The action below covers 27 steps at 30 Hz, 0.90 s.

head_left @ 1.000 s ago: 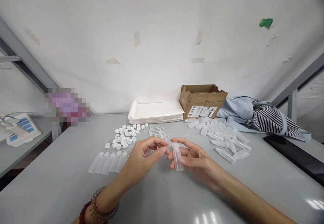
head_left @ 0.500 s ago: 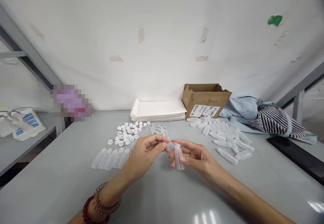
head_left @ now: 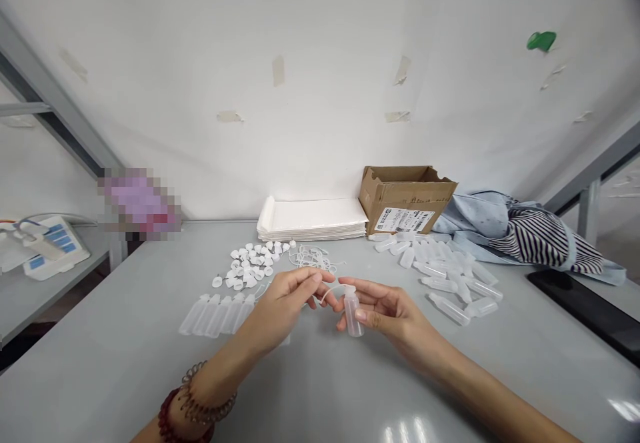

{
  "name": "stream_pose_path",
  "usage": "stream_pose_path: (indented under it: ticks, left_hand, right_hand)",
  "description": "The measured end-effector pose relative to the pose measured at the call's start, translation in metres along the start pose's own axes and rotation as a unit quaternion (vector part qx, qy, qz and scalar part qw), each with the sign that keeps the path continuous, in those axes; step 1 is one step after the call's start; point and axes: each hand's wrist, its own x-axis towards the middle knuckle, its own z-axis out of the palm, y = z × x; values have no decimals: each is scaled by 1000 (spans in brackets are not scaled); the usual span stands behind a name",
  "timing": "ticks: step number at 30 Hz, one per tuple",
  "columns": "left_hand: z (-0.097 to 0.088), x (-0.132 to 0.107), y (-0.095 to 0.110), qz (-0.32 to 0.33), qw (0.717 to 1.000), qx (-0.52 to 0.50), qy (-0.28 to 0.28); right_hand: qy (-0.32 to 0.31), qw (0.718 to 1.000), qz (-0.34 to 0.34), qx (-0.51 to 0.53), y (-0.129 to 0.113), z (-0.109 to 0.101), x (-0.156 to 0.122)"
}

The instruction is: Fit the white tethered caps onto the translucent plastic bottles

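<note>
My right hand (head_left: 385, 309) holds a small clear plastic bottle (head_left: 353, 313) upright between thumb and fingers, just above the grey table (head_left: 320, 389). My left hand (head_left: 287, 303) is pinched beside the bottle's neck, its fingertips on a thin white loop (head_left: 330, 291) that curves to the bottle's top. A row of capped bottles (head_left: 217, 314) lies left of my left hand. Behind it are several white caps (head_left: 250, 264) and a heap of thin white loops (head_left: 313, 256).
Several loose clear bottles (head_left: 445, 276) lie to the right. At the back are a stack of white padded envelopes (head_left: 313, 218), an open cardboard box (head_left: 405, 196) and a bundle of blue and striped cloth (head_left: 530, 233). A black flat object (head_left: 585, 306) lies at the right edge.
My left hand's fingers have shifted slightly right and down toward the bottle's neck, and the thin loop now shows between the hands. The right hand and bottle have barely moved.
</note>
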Motion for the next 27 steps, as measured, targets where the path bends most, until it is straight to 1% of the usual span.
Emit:
stream_pose_path:
  ticks: [5, 8, 12, 16, 18, 19, 21, 22, 24, 26, 27]
  left_hand:
    - [1, 0, -3, 35, 997, 68, -2]
    - [4, -1, -3, 54, 993, 102, -7]
    - [10, -3, -3, 83, 985, 147, 18]
    - [14, -3, -8, 133, 973, 187, 30]
    - [15, -2, -13, 187, 955, 228, 36]
    - [15, -2, -15, 225, 939, 257, 41]
    - [15, -2, -19, 307, 891, 331, 55]
    - [15, -2, -20, 341, 860, 374, 61]
    - [17, -3, -22, 395, 789, 464, 77]
    - [20, -3, -23, 438, 718, 532, 100]
    - [21, -4, -23, 455, 690, 552, 111]
  right_hand:
    - [-3, 1000, 1, 0, 0, 3, 0]
    - [-16, 1000, 3, -15, -1, 4, 0]
    - [-27, 999, 10, -41, -1, 5, -1]
    - [-22, 996, 19, -87, 1, 7, -2]
    - [-8, 991, 10, -136, 2, 9, -3]
    - [8, 984, -2, -179, 3, 10, -4]
    - [50, 955, -39, -291, 5, 13, -5]
    - [69, 934, -59, -346, 7, 13, -6]
    - [93, 894, -101, -427, 11, 13, -6]
    - [103, 867, -138, -467, 16, 11, -6]
    - [108, 857, -154, -480, 18, 11, -6]
